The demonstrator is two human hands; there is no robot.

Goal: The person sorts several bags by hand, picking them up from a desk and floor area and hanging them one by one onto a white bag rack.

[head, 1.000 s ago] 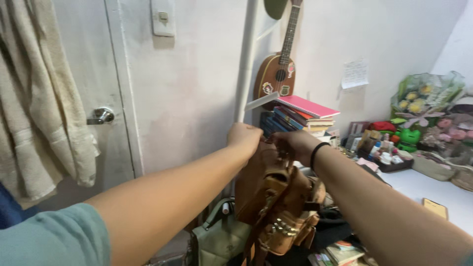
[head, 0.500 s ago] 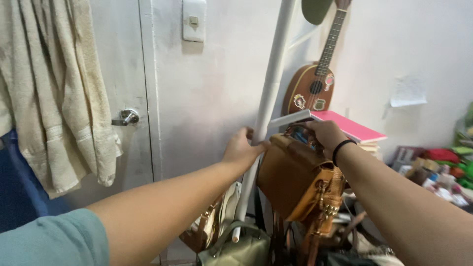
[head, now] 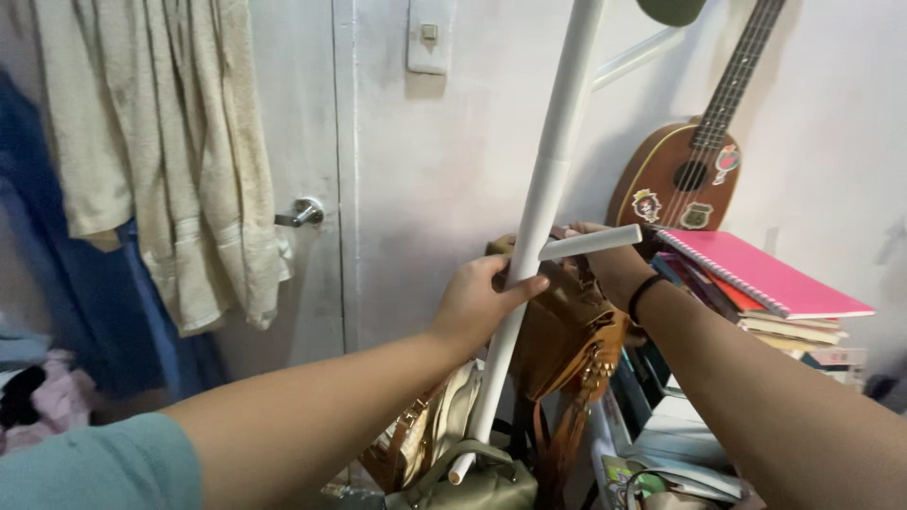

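My left hand [head: 480, 300] grips the white pole of a coat stand [head: 546, 194] at mid-height. My right hand [head: 609, 263] reaches behind the pole and holds the top of a brown leather bag [head: 567, 331], close under a short white peg [head: 590, 243] that sticks out from the pole. The bag hangs against the far side of the pole, with its straps dangling down. A black band circles my right wrist. The fingers of my right hand are mostly hidden by the peg and the bag.
A sage green bag [head: 477, 482] and a tan bag [head: 416, 444] sit at the foot of the stand. A ukulele [head: 690, 175] hangs on the wall above a book stack with a pink notebook [head: 761, 274]. Towels [head: 170, 161] hang beside a door with a metal handle [head: 302, 213].
The view has swung left. The brown bag has moved up and in behind the pole under the peg. My left hand has closed around the pole.
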